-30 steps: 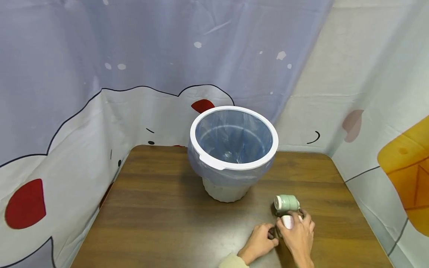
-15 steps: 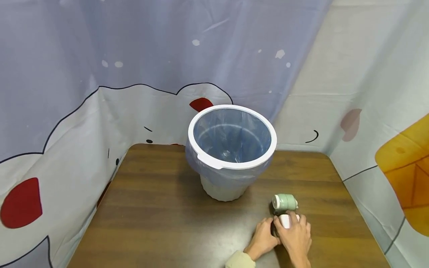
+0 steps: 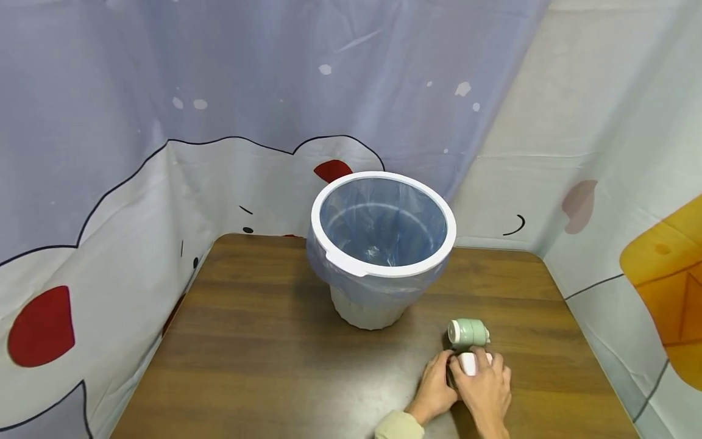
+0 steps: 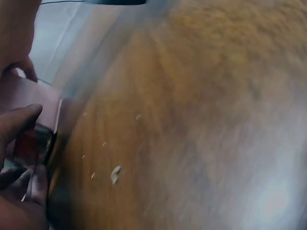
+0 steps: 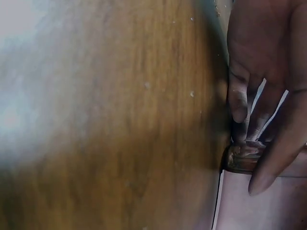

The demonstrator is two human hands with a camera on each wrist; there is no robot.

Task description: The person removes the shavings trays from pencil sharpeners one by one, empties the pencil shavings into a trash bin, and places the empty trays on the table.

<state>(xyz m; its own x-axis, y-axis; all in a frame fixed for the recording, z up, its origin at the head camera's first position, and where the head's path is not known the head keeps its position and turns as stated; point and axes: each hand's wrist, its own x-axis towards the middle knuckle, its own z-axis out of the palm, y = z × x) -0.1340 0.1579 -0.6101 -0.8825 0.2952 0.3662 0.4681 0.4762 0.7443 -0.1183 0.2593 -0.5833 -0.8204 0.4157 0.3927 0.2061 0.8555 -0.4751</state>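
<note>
A small pale pink box [image 3: 468,364] with a dark see-through end sits between the two hands, low over the table. My right hand [image 3: 485,387] grips its pale body from above. On its left side, my left hand [image 3: 436,388] holds the dark end [image 5: 242,159] between curled fingers and thumb. The left wrist view has the pink body [image 4: 45,103] at its left edge, with fingertips pressing on it. Much of the box is hidden by the hands. Just beyond it lies a light green cylinder [image 3: 470,332] with a white end, on its side.
Behind and left of the hands stands a white bin [image 3: 359,268] lined with a bluish bag. Pale crumbs [image 4: 115,174] lie on the brown wooden table [image 3: 247,360]. Printed curtains [image 3: 247,79] hang around the back and sides.
The left hand has shifted slightly forward along the box, and its fingers have drawn in closer. The right hand keeps its grip. The green cylinder and bin have not moved.
</note>
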